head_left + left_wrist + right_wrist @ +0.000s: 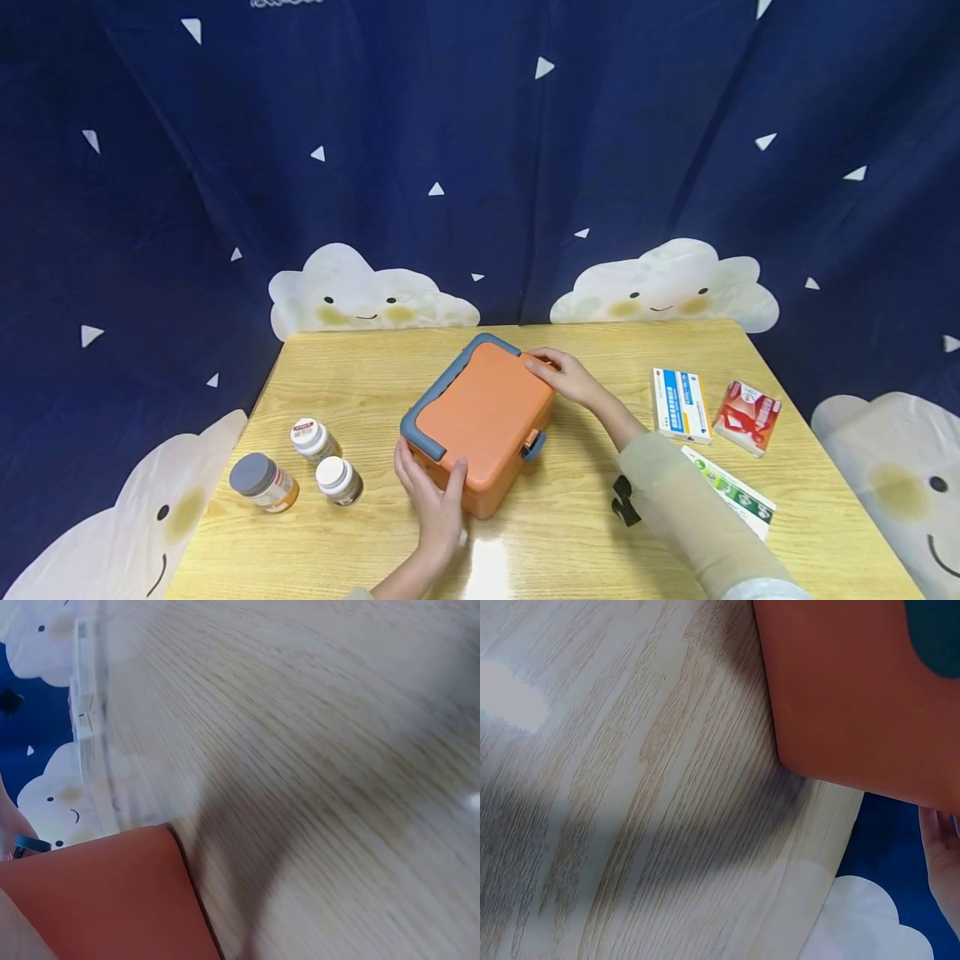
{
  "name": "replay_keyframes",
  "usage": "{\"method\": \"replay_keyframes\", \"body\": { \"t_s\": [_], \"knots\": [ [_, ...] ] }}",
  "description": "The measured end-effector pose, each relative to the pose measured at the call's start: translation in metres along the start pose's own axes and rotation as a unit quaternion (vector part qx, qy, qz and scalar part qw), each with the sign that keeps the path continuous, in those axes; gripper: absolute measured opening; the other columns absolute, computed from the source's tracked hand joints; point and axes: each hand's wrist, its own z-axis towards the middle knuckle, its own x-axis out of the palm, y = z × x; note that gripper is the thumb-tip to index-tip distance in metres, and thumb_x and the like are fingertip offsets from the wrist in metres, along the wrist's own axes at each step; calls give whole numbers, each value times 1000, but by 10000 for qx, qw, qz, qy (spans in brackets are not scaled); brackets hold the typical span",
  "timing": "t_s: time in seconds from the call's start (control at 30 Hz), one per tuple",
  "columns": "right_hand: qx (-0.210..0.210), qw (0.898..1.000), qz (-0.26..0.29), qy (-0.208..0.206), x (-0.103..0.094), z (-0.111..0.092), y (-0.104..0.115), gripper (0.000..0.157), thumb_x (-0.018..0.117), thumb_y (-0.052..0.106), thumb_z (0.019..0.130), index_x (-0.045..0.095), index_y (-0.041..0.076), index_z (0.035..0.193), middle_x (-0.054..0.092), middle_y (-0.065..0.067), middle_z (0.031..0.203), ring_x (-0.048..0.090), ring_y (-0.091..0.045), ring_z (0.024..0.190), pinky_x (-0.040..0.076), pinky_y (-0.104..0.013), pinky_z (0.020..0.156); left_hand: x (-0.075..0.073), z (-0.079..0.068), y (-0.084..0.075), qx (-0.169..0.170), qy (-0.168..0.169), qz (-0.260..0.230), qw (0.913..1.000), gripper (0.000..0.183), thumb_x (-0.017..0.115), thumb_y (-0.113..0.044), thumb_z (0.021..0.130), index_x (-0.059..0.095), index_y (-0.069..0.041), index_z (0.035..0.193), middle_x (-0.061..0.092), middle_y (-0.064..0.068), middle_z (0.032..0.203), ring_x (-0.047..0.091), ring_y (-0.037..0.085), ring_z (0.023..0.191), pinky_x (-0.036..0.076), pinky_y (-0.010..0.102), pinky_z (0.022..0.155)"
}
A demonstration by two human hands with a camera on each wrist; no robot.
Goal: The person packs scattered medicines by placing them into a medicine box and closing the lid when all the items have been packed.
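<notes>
1. An orange carrying case (pixel 487 408) is sitting at the middle of the wooden table (pixel 360 367); its lid is lying closed, hiding the contents.
2. The left hand (pixel 437 510) is gripping the case's near-left corner, thumb and fingers spread around it.
3. The right hand (pixel 567 377) is clasping the far-right corner, its thumb pressing the top.
4. A blue-grey latch (pixel 533 447) is jutting from the right side.
5. Left of the case, a grey-lidded jar (pixel 264 482) and two white-capped bottles (pixel 316 440) are standing with lids on.
6. To the right, a blue-and-white medicine box (pixel 681 405) and a red-and-white box (pixel 748 418) are lying side by side.
7. The right sleeve (pixel 675 492) is partly covering a green-and-white box (pixel 738 493).
</notes>
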Motion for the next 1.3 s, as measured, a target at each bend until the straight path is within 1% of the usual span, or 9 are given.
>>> {"method": "replay_keyframes", "body": {
  "t_s": [0.2, 0.43, 0.5, 0.7, 0.8, 0.9, 1.0, 1.17, 1.3],
  "knots": [
    [-59, 9999, 118, -39, -3, -3, 0, 33, 50, 16, 92, 56, -2, 119, 57, -20, 116, 57, -23, 89, 47, -31, 71, 1, 5, 3, -19, 92, -38, 9999, 89, 65, -18, 80, 6, -2, 145, 5, 13, 148, 10, 33, 134, 14, 59, 103],
    [128, 9994, 211, -248, 1, 3, -36, 34, 52, 29, 92, 57, 8, 119, 55, -14, 120, 56, -21, 90, 47, -31, 71, 3, 11, 5, 0, 259, -257, 9993, 88, 62, -13, 79, 5, -4, 145, 4, 13, 148, 11, 30, 134, 16, 57, 103],
    [156, 9992, 231, -283, 0, 2, -39, 35, 53, 30, 92, 58, 8, 118, 55, -13, 121, 56, -20, 90, 47, -31, 71, 3, 13, 6, 40, 293, -303, 9991, 88, 61, -11, 78, 6, -4, 145, 4, 14, 148, 12, 29, 134, 18, 55, 103],
    [322, 9973, 581, -309, -7, -9, -20, 32, 56, 22, 90, 58, 2, 114, 54, -18, 120, 55, -20, 84, 46, -32, 69, 3, 23, 10, 69, 507, -353, 9981, 85, 60, -11, 79, 7, -5, 146, 6, 12, 148, 12, 28, 135, 17, 54, 104],
    [348, 9970, 600, -340, -9, -16, -8, 30, 55, 17, 90, 57, -2, 113, 53, -22, 119, 55, -21, 83, 46, -32, 69, 2, 28, 11, 18, 669, -517, 9964, 84, 58, -11, 81, 6, -6, 146, 4, 10, 149, 9, 28, 136, 15, 54, 105],
    [354, 9971, 531, -412, -9, -19, -6, 28, 54, 16, 90, 57, -2, 111, 54, -22, 117, 57, -21, 84, 47, -31, 69, 2, 32, 12, 4, 797, -692, 9944, 84, 57, -11, 81, 5, -7, 147, 3, 12, 149, 8, 29, 136, 15, 55, 105],
    [417, 9963, 539, -522, -8, -18, -18, 28, 55, 20, 90, 58, 0, 109, 56, -19, 113, 57, -22, 84, 47, -32, 68, 3, 36, 14, 72, 826, -757, 9937, 84, 57, -14, 81, 5, -10, 147, 3, 11, 149, 9, 27, 136, 16, 54, 105],
    [501, 9954, 355, -729, -5, -16, -39, 31, 56, 30, 89, 58, 5, 109, 57, -14, 109, 56, -19, 82, 47, -30, 67, 5, 40, 18, 409, 804, -724, 9933, 80, 56, -23, 84, 8, -12, 147, 7, 11, 148, 13, 28, 134, 20, 54, 104],
    [572, 9940, 338, -872, -4, -19, -42, 33, 56, 35, 88, 58, 8, 107, 56, -12, 105, 56, -21, 82, 48, -32, 66, 5, 46, 21, 305, 1006, -814, 9911, 81, 56, -23, 84, 7, -9, 147, 4, 11, 149, 10, 31, 135, 16, 56, 104]
  ]
}}
